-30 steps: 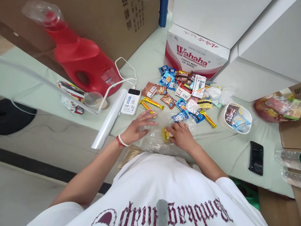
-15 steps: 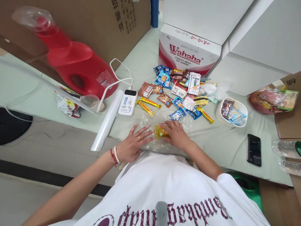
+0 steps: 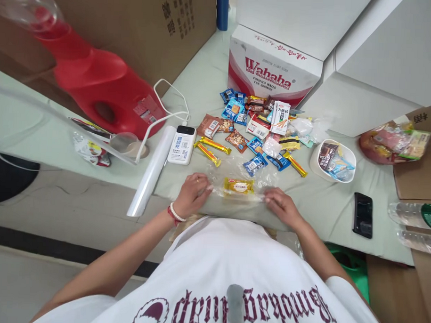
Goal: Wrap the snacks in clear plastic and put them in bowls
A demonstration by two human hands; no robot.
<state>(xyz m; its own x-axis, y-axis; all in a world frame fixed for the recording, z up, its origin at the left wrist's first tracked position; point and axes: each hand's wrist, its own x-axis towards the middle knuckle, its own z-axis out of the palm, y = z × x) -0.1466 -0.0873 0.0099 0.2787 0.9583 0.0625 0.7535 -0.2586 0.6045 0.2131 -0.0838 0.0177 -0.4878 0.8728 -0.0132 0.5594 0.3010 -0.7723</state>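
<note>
A clear plastic bag [image 3: 236, 174] lies on the pale green table [image 3: 320, 212] right in front of me, with a yellow wrapped snack [image 3: 238, 186] inside it. My left hand [image 3: 192, 194] pinches the bag's near left edge with curled fingers. My right hand [image 3: 280, 206] pinches the bag's near right edge. Beyond the bag spreads a heap of wrapped snacks [image 3: 262, 123] in blue, brown, red and yellow.
A white power bank [image 3: 181, 144] with its cable and a white roll [image 3: 151, 171] lie to the left, behind them a red jug [image 3: 98, 86]. A white bowl of snacks [image 3: 333, 161] and a black phone [image 3: 362, 215] sit right. A Wahaha carton [image 3: 271, 69] stands at the back.
My right hand let go of the yellow snack and moved to the bag's right edge. My left hand went from lying flat on the bag to pinching its left edge.
</note>
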